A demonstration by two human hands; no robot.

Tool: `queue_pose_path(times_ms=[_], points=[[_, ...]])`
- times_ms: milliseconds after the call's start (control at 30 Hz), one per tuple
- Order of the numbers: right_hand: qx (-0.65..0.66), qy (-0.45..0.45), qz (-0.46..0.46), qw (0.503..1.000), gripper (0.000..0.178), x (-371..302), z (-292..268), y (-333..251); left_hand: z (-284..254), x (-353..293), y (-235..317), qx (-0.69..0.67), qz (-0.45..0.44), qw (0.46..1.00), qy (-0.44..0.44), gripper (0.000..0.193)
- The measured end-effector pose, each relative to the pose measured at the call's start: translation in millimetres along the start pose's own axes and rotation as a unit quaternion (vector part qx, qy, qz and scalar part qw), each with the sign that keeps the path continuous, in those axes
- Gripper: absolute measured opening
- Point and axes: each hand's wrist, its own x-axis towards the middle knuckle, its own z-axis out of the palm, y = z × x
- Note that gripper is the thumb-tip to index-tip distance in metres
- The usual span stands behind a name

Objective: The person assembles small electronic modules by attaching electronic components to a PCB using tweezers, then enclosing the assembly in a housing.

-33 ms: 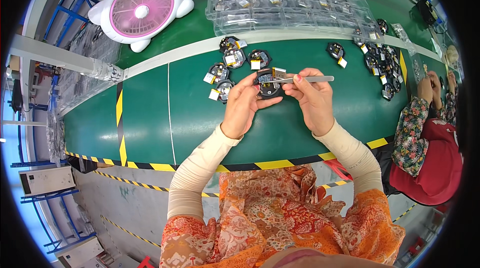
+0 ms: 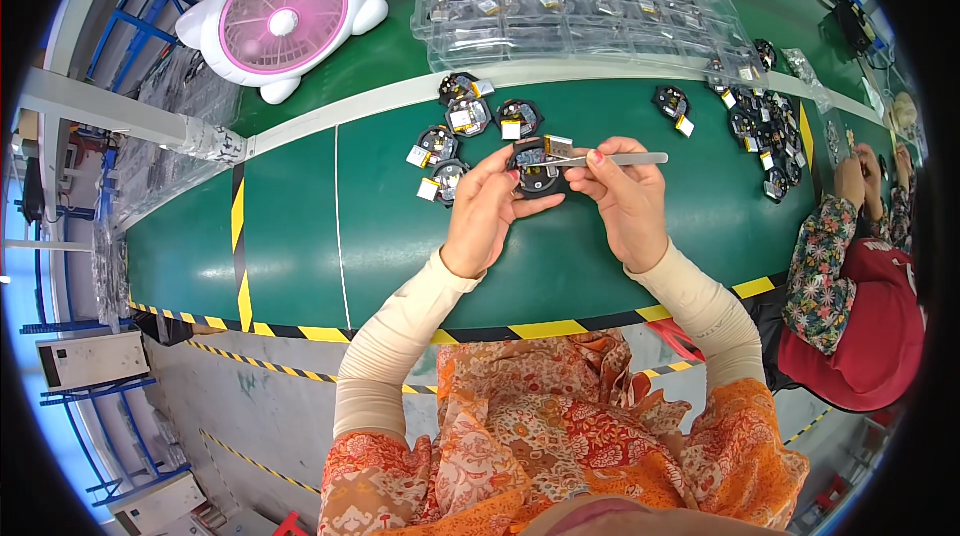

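Note:
Between the thumb and fingers of my left hand [image 2: 488, 208] is a round black electronic module [image 2: 537, 179] with a circuit board inside. A small silver battery pack [image 2: 559, 146] sticks out at its upper right edge. My right hand [image 2: 625, 191] pinches a pair of metal tweezers [image 2: 610, 160], held nearly level. The tips of the tweezers reach over the board inside the module; whether they grip a part is too small to tell. Several similar modules with silver batteries, one of them a round module [image 2: 468, 117], lie just beyond my left hand.
Stacked clear plastic trays [image 2: 570, 31] holding more modules stand at the back. A pile of modules [image 2: 765, 136] lies on the right, with one single module [image 2: 672, 104] apart from it. A pink-and-white fan [image 2: 285, 21] is at the far left. A co-worker's sleeve [image 2: 822, 271] shows at the right.

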Motion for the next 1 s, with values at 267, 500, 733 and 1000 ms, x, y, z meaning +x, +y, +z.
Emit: queue_pose_path(times_ms=[267, 500, 733, 1000], points=[[-0.004, -0.011, -0.013, 1.000, 0.010, -2.5, -0.5, 0.6, -3.6, -1.4, 1.1, -0.001, 0.009, 1.000, 0.002, 0.037], [-0.011, -0.033, -0.021, 0.999, 0.007, -1.7, -4.7, 1.6, -3.2, -2.1, -0.6, 0.018, 0.013, 1.000, 0.006, 0.038], [-0.014, -0.032, -0.023, 0.999, 0.008, -1.8, -3.7, 0.0, -1.4, -2.0, 0.3, 0.018, 0.006, 1.000, 0.008, 0.038], [-0.016, -0.005, 0.000, 1.000, 0.012, -0.1, -0.9, 0.3, -4.4, 0.1, 0.4, -0.013, -0.013, 1.000, 0.008, 0.037]])
